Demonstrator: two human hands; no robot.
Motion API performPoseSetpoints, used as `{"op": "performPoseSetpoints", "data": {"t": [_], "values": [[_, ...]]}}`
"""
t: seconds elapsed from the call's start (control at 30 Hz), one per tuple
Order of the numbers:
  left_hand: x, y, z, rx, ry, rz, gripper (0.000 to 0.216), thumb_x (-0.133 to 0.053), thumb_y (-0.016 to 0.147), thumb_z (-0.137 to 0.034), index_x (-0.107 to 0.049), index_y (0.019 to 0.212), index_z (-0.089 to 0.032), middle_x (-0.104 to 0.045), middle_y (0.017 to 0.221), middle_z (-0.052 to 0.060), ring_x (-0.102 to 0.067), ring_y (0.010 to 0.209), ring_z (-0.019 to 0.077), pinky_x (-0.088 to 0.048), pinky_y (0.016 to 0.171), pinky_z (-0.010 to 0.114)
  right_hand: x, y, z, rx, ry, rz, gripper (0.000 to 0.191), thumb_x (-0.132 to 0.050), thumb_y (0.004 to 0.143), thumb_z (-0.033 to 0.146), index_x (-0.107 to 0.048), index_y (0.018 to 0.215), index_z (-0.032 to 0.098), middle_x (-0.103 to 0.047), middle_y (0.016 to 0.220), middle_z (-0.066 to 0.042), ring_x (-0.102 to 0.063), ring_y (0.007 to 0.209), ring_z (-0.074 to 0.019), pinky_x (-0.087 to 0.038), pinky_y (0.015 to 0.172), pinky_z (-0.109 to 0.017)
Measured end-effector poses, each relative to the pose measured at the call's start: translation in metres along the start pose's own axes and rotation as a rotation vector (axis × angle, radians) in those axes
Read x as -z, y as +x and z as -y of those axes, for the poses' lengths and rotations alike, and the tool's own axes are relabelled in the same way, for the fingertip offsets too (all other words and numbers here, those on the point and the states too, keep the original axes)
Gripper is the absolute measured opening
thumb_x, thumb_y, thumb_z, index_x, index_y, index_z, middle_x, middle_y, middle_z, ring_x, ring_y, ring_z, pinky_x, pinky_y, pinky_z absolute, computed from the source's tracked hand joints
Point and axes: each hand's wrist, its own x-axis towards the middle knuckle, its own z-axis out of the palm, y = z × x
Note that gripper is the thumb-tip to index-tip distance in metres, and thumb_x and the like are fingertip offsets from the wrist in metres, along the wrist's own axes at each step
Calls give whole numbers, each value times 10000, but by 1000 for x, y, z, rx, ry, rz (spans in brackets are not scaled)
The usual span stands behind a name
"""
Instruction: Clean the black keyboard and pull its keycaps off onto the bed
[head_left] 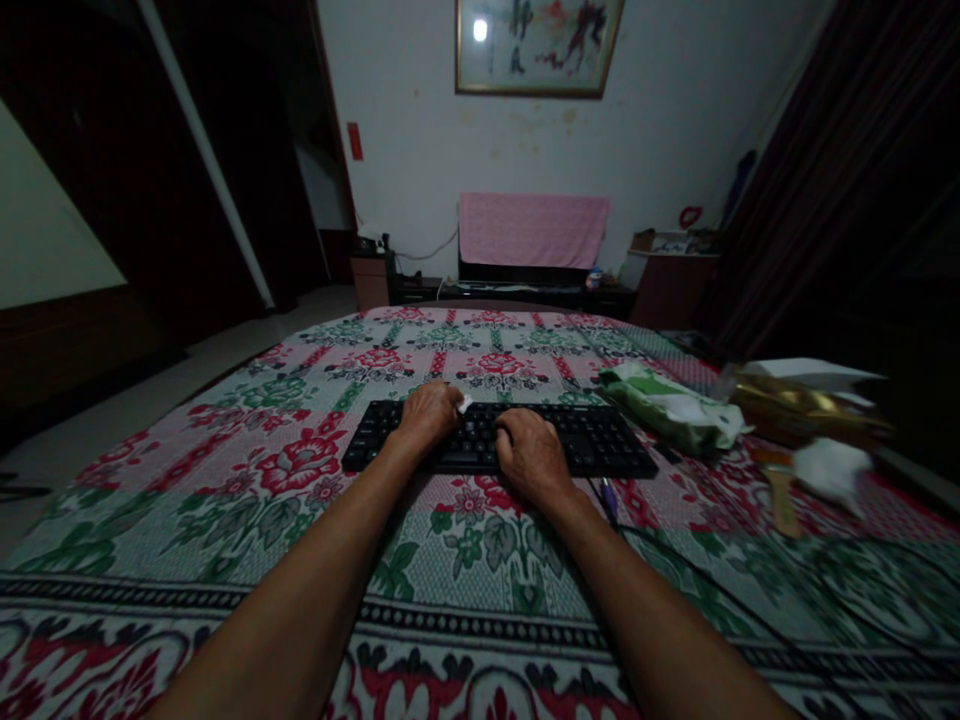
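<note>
Curling the right hand [531, 455] on the keyboard [450, 457] on the cloth [480, 560]; not being able to tell if gripping. Leaning the left hand [431, 412] there too, pinching a white scrap [465, 404]. Seeing a green pack [660, 404] and a gold pack [795, 408] at right, not seeing inside.

No readable text, keyboard [476, 445] key marks too small
</note>
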Motion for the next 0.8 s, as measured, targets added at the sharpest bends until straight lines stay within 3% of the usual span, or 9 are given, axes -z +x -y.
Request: {"op": "performPoseSetpoints", "data": {"t": [0.27, 0.43, 0.63, 0.8], "values": [[4, -2, -2, -67, -59, 29, 350, -383, 829, -228, -653, 1049, -270, -624, 968, 70, -584, 920, 197, -450, 787, 280, 0, 1, 1, -3, -2, -2, 165, -463, 801, 175, -584, 912, 186, -609, 961, -53, -496, 967, -183, -326, 828, -295], [1, -3, 0, -34, -42, 18, 346, -388, 829, -241, -650, 1053, -275, -623, 984, 73, -589, 917, 207, -452, 786, 295, 0, 1, 1, -2, 6, -8, 165, -460, 802, 172, -585, 908, 183, -609, 960, -56, -497, 958, -181, -324, 830, -292], [-1, -3, -2, -131, -89, 34, 358, -395, 805, -215, -654, 1046, -261, -638, 967, 66, -583, 925, 197, -442, 823, 287, -2, 1, 1, -8, 1, -10, 162, -462, 801, 177, -582, 910, 180, -606, 950, -55, -496, 956, -184, -320, 821, -297], [2, -2, -2, -104, -89, 59, 354, -402, 796, -205, -660, 1032, -259, -640, 971, 61, -581, 930, 192, -439, 836, 284, -2, 0, 1, -6, -9, -13, 164, -460, 802, 174, -580, 913, 181, -605, 954, -55, -495, 956, -186, -321, 817, -300]]}}
